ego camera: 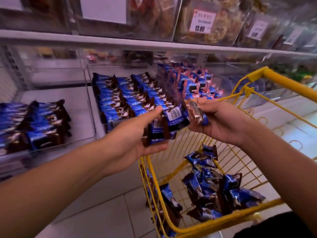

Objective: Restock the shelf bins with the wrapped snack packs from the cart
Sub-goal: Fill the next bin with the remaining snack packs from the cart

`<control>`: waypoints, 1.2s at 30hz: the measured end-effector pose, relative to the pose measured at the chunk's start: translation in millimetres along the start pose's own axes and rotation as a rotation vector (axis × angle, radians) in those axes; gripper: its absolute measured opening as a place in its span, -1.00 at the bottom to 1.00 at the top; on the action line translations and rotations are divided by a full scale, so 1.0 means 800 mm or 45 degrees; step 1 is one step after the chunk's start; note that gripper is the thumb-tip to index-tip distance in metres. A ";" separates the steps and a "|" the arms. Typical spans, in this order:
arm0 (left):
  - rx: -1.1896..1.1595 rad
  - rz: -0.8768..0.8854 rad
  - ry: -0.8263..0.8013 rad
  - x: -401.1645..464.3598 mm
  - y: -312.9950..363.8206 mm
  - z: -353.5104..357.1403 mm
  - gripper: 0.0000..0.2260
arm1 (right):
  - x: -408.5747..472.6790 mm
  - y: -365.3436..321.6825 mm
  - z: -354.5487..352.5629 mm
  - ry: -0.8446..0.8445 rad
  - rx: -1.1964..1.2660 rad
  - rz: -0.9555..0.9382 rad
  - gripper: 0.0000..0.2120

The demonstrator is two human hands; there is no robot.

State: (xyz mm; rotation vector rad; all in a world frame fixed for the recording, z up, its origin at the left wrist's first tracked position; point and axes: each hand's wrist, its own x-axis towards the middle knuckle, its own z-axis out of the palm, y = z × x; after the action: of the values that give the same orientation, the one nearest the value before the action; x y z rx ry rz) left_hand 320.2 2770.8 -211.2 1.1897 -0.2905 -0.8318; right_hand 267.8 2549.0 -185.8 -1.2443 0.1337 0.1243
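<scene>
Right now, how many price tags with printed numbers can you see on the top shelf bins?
2. One price tag reads 13.80, on the clear bin right of centre; a second price tag sits further right, its digits blurred. Others may be hidden.

Blue-and-brown snack packs [171,124], yellow wire cart [243,152], pink-and-blue packs [197,83]

We see both of our forearms bare from the lower edge of the view up to the wrists, with no sleeves, cuffs or gloves on them. Our left hand [135,134] and our right hand [221,121] are bare too; no rings, watch or bands show on the fingers or wrists that face us. At the bottom right corner a patch of dark, near-black clothing [272,227] shows, blurred, with no print or seam that we can make out.
</scene>
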 end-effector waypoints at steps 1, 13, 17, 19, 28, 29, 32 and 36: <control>0.046 0.016 -0.043 0.000 0.001 -0.002 -0.54 | 0.001 0.003 0.000 -0.012 0.062 -0.007 -0.74; 0.996 0.849 0.178 0.004 -0.009 -0.020 -0.53 | -0.007 0.001 0.007 0.353 0.282 0.058 -0.80; 1.291 1.103 0.115 -0.005 -0.011 -0.022 -0.39 | -0.021 0.008 0.024 0.161 0.121 0.221 -0.64; 1.373 1.210 0.056 -0.008 -0.012 -0.024 -0.52 | -0.025 0.013 0.034 0.077 0.027 0.263 -0.67; 1.688 1.574 -0.055 -0.011 -0.015 -0.041 -0.65 | -0.028 0.018 0.047 -0.026 0.015 0.416 -0.54; 1.621 1.495 -0.046 -0.012 -0.015 -0.041 -0.57 | -0.028 0.018 0.048 -0.043 -0.005 0.410 -0.56; 1.457 1.272 -0.007 -0.012 -0.015 -0.037 -0.39 | -0.024 0.019 0.050 0.011 -0.137 0.370 -0.51; 1.414 1.032 0.008 -0.006 -0.017 -0.032 -0.22 | -0.019 0.020 0.046 0.096 -0.291 0.271 -0.50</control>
State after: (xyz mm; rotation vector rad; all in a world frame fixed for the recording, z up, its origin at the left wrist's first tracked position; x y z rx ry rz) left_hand 327.2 2790.5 -232.2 1.8642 -1.2381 0.1312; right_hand 251.4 2588.4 -186.5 -1.4615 0.3247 0.2837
